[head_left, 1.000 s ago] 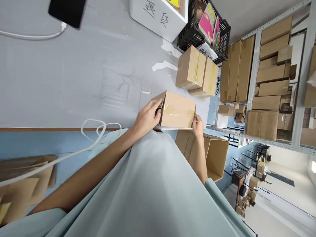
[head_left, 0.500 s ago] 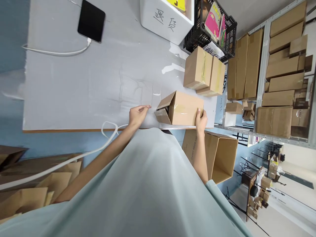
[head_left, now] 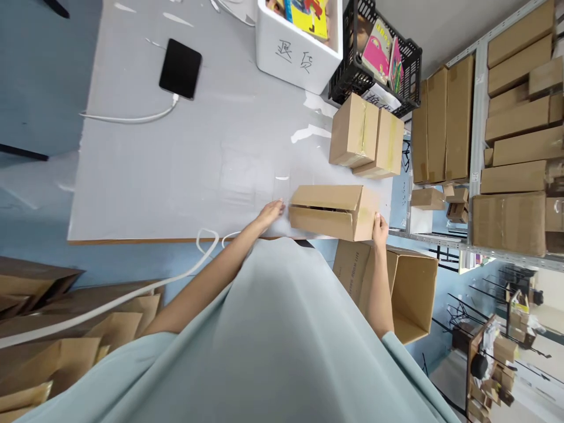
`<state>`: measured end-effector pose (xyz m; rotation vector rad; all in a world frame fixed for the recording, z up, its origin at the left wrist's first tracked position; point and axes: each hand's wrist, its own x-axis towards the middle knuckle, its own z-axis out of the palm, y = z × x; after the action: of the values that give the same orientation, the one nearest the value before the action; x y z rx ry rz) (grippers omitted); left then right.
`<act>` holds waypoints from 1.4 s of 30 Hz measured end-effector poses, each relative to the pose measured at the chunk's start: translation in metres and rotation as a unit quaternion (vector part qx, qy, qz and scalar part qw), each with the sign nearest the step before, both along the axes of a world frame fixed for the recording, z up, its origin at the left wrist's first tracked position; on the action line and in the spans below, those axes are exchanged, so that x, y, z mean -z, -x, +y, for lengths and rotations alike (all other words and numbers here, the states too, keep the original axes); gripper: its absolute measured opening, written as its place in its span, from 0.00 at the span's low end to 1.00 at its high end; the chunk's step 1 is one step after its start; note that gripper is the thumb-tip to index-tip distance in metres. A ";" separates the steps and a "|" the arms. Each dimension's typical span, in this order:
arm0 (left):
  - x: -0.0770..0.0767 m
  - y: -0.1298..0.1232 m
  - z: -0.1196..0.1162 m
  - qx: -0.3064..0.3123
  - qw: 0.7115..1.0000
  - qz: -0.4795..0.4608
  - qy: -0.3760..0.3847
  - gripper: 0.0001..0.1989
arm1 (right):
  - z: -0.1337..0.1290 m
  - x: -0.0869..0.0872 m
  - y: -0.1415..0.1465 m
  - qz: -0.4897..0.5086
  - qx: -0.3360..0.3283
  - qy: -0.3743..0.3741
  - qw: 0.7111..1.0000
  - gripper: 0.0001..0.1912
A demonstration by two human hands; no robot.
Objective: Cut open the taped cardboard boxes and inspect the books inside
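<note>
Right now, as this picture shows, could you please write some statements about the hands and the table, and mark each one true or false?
1. A white cable is plugged into the black device. True.
2. The left hand holds the black device. False: the left hand is near one end of the box between the hands.
3. The right hand touches that box. True.
4. Its top flaps meet without any gap. False: a dark gap shows between them.
5. In the picture, the black crate stands left of the white bin. False: it stands to the right.
</note>
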<state>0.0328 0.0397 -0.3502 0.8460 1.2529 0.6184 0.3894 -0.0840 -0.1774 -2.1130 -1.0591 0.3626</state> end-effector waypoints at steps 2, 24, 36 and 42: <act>-0.011 -0.013 0.000 0.014 0.999 -0.039 0.024 0.24 | -0.002 0.004 -0.012 0.014 0.005 -0.007 1.000 0.46; -0.089 0.010 -0.013 -0.302 0.939 0.142 -0.085 0.45 | 0.105 0.113 0.035 0.204 -0.166 0.000 0.965 0.37; -0.075 0.023 -0.057 -0.283 0.939 0.097 -0.167 0.47 | 0.150 0.032 0.019 -0.080 -0.466 0.038 0.880 0.29; -0.066 0.037 -0.089 -0.248 0.957 0.097 -0.114 0.48 | 0.161 0.019 0.033 -0.173 -0.544 0.084 0.817 0.29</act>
<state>-0.0046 -0.0497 -0.2847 0.7950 1.6134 1.1201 0.3561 0.0765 -0.1969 -1.5005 -2.4958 0.6192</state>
